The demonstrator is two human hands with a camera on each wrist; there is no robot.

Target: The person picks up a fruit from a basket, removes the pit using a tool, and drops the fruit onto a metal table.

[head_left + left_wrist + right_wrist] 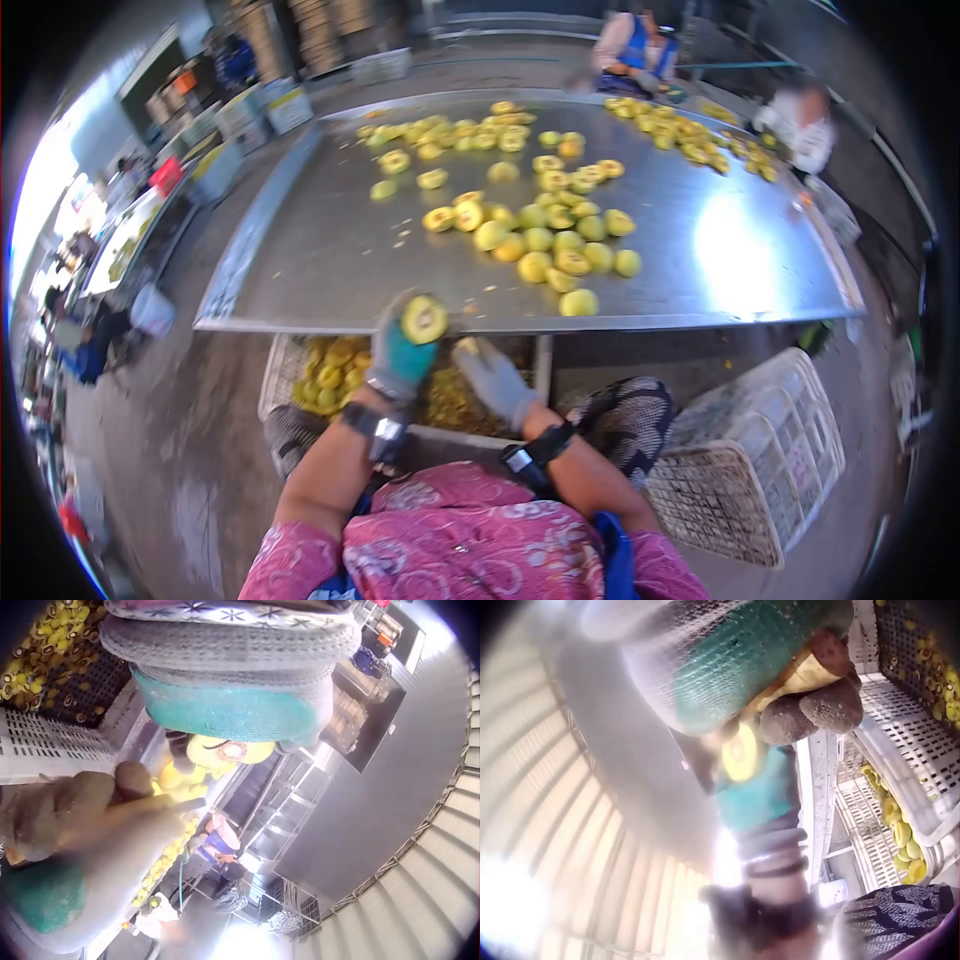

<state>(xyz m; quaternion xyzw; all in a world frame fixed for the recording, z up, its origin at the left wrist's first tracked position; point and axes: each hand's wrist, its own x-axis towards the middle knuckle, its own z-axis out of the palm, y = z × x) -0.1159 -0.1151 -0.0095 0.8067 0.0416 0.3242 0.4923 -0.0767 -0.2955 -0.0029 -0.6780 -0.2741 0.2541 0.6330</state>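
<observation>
My gloved left hand [398, 350] holds up a halved yellow-green stone fruit [424, 319], cut face showing, over the near edge of the metal table [330, 270]. In the left wrist view a pale pit area shows in the middle of the fruit half [232, 751]. Just to the right, my gloved right hand [493, 378] is curled around a tool with a wood-coloured handle [799, 681]. Its working end is blurred in the left wrist view. Both gloves are grey with green palms. Whole and halved fruits [538, 240] lie beyond the hands on the table.
Below the table edge stand a crate of yellow fruit halves [328, 385] and a crate with brownish-yellow pieces [465, 405]. A white plastic basket [750, 450] lies tipped at my right. Across the table, a person in a blue vest [640, 50] works beside more fruit [670, 130].
</observation>
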